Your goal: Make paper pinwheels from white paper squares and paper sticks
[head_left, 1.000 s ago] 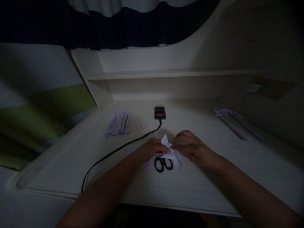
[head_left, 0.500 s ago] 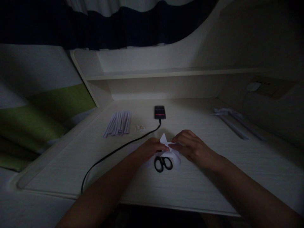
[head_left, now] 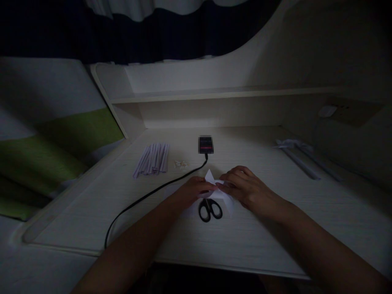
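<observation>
A piece of white paper (head_left: 219,193) is held between my two hands near the middle of the desk, partly curled with one corner pointing up. My left hand (head_left: 196,189) pinches it from the left, thumb toward the right. From the other side my right hand (head_left: 241,185) grips it with bent fingers; the fingertips are partly hidden by the paper. Just below the paper lie scissors (head_left: 210,210) with black handles, their blades hidden under it. Another pale sheet shows faintly beneath my left wrist.
A bundle of rolled paper sticks (head_left: 152,159) lies at left, beside small pale bits (head_left: 181,164). A dark blurred device (head_left: 205,145) trails a black cable (head_left: 153,190) across the desk. Longer paper tubes (head_left: 301,163) lie at right. A shelf (head_left: 214,94) spans the back.
The paper between my hands has shifted slightly upward, and its lower curl looks flatter. Both hands keep their hold, with my right fingers moved a little.
</observation>
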`<act>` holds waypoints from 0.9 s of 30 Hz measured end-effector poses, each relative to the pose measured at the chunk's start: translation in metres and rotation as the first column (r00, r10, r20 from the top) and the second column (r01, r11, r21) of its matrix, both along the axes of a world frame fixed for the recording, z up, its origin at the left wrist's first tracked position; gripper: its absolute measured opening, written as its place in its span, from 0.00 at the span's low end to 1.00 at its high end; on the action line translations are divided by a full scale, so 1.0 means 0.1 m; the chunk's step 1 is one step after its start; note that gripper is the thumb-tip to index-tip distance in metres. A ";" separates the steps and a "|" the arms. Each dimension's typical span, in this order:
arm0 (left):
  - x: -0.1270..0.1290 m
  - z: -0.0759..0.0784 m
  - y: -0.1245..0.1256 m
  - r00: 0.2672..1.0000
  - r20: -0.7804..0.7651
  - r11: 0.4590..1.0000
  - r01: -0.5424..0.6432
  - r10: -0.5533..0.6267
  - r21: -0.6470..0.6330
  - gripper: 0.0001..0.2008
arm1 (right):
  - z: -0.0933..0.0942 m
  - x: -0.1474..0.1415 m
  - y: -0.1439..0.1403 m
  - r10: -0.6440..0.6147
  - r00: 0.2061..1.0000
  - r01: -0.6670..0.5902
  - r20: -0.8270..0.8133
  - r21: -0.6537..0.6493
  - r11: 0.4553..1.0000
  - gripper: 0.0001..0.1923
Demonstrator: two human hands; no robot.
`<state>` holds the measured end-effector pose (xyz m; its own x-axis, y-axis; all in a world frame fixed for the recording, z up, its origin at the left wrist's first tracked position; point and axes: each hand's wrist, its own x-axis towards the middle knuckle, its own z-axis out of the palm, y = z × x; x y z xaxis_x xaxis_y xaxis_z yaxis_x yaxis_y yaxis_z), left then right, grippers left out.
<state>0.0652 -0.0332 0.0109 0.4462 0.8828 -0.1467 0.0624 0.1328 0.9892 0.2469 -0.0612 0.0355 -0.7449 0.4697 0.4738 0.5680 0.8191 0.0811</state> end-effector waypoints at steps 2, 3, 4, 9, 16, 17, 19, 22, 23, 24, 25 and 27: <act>0.00 0.00 0.01 0.998 0.056 0.997 0.046 -0.042 -0.063 0.08 | -0.01 0.00 0.00 0.003 1.000 -0.003 0.007 0.006 1.000 0.15; -0.01 0.00 0.01 0.994 0.087 0.992 0.069 -0.060 -0.102 0.07 | -0.01 0.00 0.01 0.006 1.000 -0.006 0.003 0.003 1.000 0.15; -0.01 -0.01 0.02 0.992 0.108 0.989 0.077 -0.063 -0.129 0.07 | -0.02 0.00 0.01 0.009 1.000 -0.009 -0.007 -0.002 1.000 0.15; -0.01 -0.04 0.05 0.993 0.103 0.989 -0.033 0.048 -0.144 0.06 | -0.11 -0.02 0.02 -0.055 0.961 0.040 -0.270 -0.061 0.997 0.14; 0.05 -0.06 0.02 0.967 0.106 0.972 -0.235 0.231 0.029 0.10 | -0.30 -0.15 0.11 -0.584 0.381 -0.167 -0.717 -0.675 0.719 0.12; 0.06 -0.06 0.01 0.966 0.110 0.970 -0.239 0.233 0.040 0.09 | -0.32 -0.18 0.12 -0.642 0.316 -0.221 -0.699 -0.712 0.667 0.14; 0.08 -0.05 -0.02 0.964 0.120 0.968 -0.245 0.237 0.051 0.09 | -0.32 -0.22 0.12 -0.695 0.192 -0.258 -0.693 -0.719 0.646 0.20; 0.10 -0.04 -0.04 0.953 0.141 0.957 -0.279 0.266 0.076 0.08 | -0.30 -0.26 0.09 -0.679 0.119 -0.330 -0.724 -0.674 0.661 0.20; 0.11 -0.05 -0.04 0.951 0.146 0.955 -0.286 0.272 0.085 0.08 | -0.29 -0.27 0.08 -0.676 0.151 -0.385 -0.721 -0.673 0.631 0.17; 0.12 -0.06 -0.04 0.950 0.150 0.953 -0.289 0.274 0.092 0.08 | -0.28 -0.28 0.08 -0.674 0.201 -0.440 -0.710 -0.681 0.586 0.14; 0.12 -0.07 -0.04 0.951 0.152 0.953 -0.286 0.270 0.097 0.08 | -0.28 -0.29 0.07 -0.671 0.251 -0.482 -0.698 -0.691 0.539 0.12; 0.14 -0.10 -0.05 0.955 0.152 0.957 -0.270 0.253 0.103 0.08 | -0.29 -0.31 0.06 -0.661 0.300 -0.519 -0.687 -0.699 0.491 0.09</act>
